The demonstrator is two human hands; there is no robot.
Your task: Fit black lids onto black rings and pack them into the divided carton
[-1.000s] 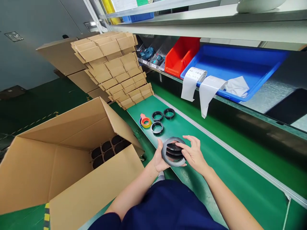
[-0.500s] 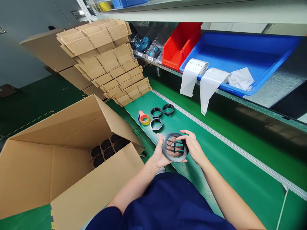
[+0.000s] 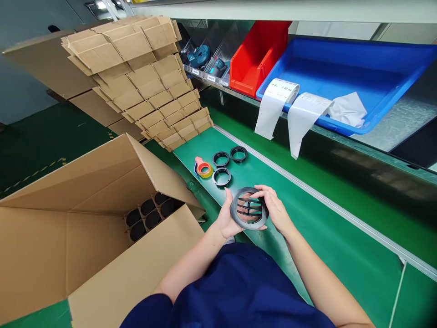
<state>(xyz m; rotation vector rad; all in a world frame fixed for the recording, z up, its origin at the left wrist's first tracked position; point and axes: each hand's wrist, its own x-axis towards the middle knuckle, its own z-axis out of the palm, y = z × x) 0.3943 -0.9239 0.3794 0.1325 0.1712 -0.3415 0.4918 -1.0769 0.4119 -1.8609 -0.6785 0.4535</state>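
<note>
A round black air vent (image 3: 236, 213) with several thin slats across its opening is held up in front of my body, over the near edge of the green bench. My left hand (image 3: 225, 219) grips its left side, thumb along the rim and fingers passing underneath. On the opposite side, my right hand (image 3: 276, 209) holds the rim, with a fingertip over the upper part of the opening. Just beyond the hands lie three black rings (image 3: 221, 184). Beside them is a roll of yellow tape (image 3: 209, 174) in a red holder.
To the left stands an open carton (image 3: 99, 187) with dark round parts in divider cells. Stacked cardboard dividers (image 3: 150, 86) rise at the bench's far end. The shelf above carries a red bin (image 3: 251, 68) and a blue tray (image 3: 341, 68), with paper label strips (image 3: 303, 120) hanging down.
My view has shifted slightly, moving the carton and shelf in the picture. Both hands keep hold of the air vent, and the right fingers have moved slightly on its rim.
</note>
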